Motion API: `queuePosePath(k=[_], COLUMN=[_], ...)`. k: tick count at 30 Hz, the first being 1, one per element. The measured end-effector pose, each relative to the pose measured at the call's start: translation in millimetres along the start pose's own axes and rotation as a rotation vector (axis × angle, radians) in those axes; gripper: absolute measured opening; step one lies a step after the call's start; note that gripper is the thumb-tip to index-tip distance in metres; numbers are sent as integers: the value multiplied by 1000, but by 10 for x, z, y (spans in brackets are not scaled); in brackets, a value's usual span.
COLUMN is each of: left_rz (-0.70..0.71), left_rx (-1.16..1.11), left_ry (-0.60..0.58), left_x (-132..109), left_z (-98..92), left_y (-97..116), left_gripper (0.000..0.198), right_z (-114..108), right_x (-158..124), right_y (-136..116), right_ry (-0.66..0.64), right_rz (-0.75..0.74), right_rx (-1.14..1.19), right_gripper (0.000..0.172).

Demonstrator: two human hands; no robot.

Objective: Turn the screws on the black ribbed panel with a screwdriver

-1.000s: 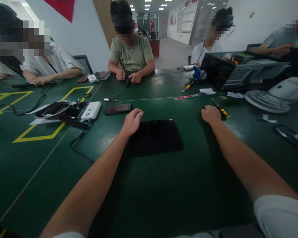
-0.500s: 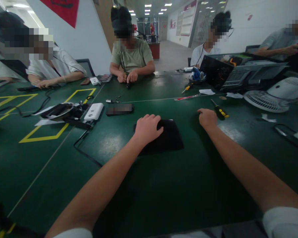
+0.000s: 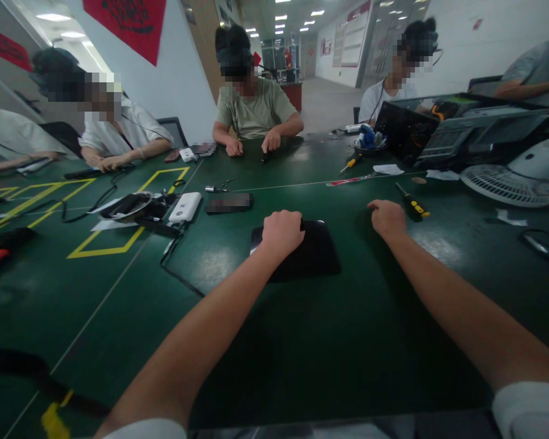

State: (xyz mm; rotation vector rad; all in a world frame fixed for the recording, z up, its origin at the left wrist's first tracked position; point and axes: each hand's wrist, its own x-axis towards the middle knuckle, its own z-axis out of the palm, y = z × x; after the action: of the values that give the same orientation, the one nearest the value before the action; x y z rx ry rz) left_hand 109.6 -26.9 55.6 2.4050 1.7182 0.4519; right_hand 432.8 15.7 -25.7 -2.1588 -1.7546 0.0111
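Note:
A thin, glossy black panel with rounded corners (image 3: 318, 256) lies flat on the dark green table. My left hand (image 3: 283, 231) is closed over its far left part, knuckles up and fingers curled under. What those fingers grip, if anything, is hidden. To the right, apart from the panel, my right hand (image 3: 388, 218) rests at the tabletop in a loose fist. Its inner side is turned away, so anything in it is out of sight. Just beyond it lies a yellow-and-black screwdriver (image 3: 413, 201).
Left of the panel are a dark pixelated slab (image 3: 229, 203), a white power bank (image 3: 185, 207) and a black cable (image 3: 183, 279). A white fan (image 3: 507, 183) and an opened computer case (image 3: 476, 134) stand at right. A co-worker (image 3: 258, 110) sits opposite.
My left hand's fingers, spread over the panel before, are now curled in. My right hand keeps its closed shape. The view has turned slightly left, and the person opposite has moved their hands apart.

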Motion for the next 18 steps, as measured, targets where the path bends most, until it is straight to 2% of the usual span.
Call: queuePosePath(k=[7,11,14,18], left_rz=[-41,-67,-94,-136], left_rx=[-5,-23,-76,-191], left_ry=[30,91,165,292], left_x=[-82,-100,-103,-140], left_z=[-46,-94,-141,-223], left_y=[-58,-91,-175,-255], left_gripper=[12,10,11,19], right_z=[1,-3,-3,44], right_x=[-4,-34,-99,-280], right_y=[0,-43,-147,-419], right_ry=[10,26,22,24], right_rz=[-21,-50,-112,-231], right_rx=[27,54,96,185], right_gripper=[45,44,43,46])
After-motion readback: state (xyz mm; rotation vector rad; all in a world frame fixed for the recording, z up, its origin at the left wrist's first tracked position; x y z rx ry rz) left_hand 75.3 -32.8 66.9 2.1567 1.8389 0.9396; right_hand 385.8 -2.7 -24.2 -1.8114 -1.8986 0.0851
